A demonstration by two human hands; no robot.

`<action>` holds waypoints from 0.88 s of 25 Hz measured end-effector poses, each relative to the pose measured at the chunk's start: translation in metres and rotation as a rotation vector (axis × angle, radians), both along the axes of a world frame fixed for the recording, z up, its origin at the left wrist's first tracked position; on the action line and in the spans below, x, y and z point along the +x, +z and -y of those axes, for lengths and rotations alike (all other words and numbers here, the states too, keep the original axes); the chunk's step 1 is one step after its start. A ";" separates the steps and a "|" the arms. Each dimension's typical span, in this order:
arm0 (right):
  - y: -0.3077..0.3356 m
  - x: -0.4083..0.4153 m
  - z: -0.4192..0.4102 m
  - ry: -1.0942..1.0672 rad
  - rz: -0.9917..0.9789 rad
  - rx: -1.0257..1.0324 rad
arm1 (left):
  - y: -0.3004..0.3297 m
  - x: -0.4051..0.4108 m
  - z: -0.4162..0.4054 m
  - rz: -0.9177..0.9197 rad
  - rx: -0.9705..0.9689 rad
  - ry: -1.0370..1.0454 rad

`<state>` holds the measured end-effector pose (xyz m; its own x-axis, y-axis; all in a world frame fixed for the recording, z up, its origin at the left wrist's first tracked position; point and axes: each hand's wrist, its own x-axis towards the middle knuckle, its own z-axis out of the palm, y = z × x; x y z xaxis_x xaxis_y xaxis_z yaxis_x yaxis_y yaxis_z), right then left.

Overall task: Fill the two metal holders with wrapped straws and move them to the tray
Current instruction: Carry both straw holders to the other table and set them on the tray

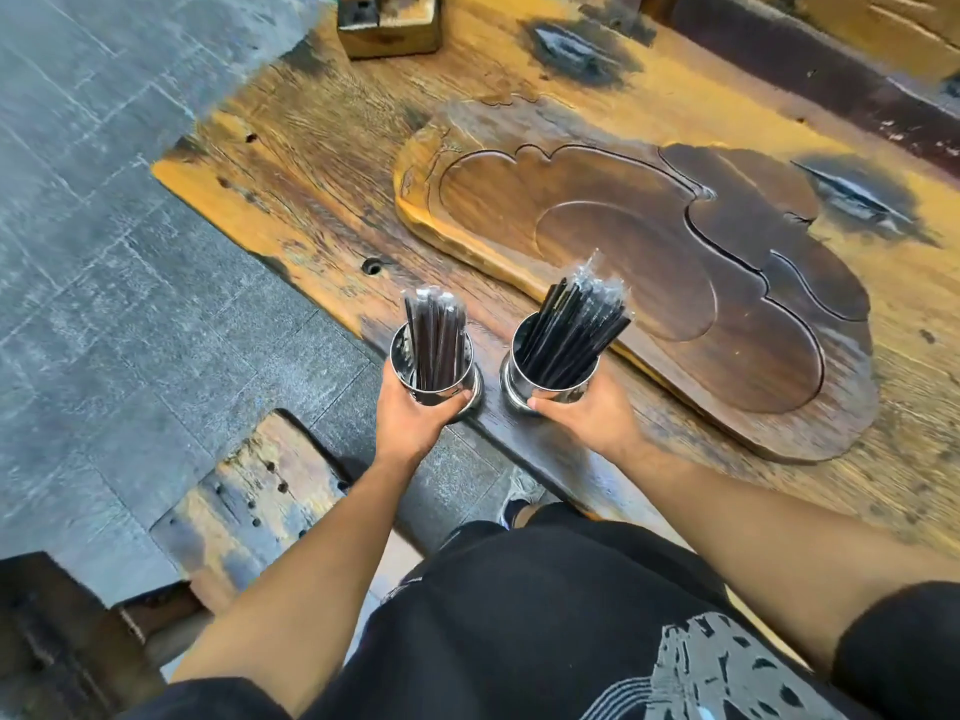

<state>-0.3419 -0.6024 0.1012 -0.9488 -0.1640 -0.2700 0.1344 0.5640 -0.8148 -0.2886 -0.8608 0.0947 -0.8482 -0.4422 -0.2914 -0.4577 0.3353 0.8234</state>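
Holders, both full of wrapped straws, are sitting in the hands at the near table edge. L hand [415, 419] is gripping the left metal holder [432, 368] w/ fingers curled round its base; black straws [435, 339] are standing upright in it. R hand [584, 414] is gripping the right metal holder [550, 374], just beside the other; its straws [576, 324] are leaning away to the right. Carved wooden tray [649, 283] is lying just beyond the R hand on the wooden table [311, 163]. Small wooden box [389, 23] is sitting well beyond both hands.
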 end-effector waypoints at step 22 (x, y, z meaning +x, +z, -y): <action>0.012 -0.116 0.035 -0.727 0.015 -0.025 | 0.026 -0.276 0.023 -0.062 0.051 -0.636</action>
<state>-0.4581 -0.6374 0.1133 -0.8166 0.5000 -0.2884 0.4794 0.3093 -0.8213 -0.5648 -0.8838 0.1207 -0.9564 0.1657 -0.2406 -0.1333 0.4854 0.8641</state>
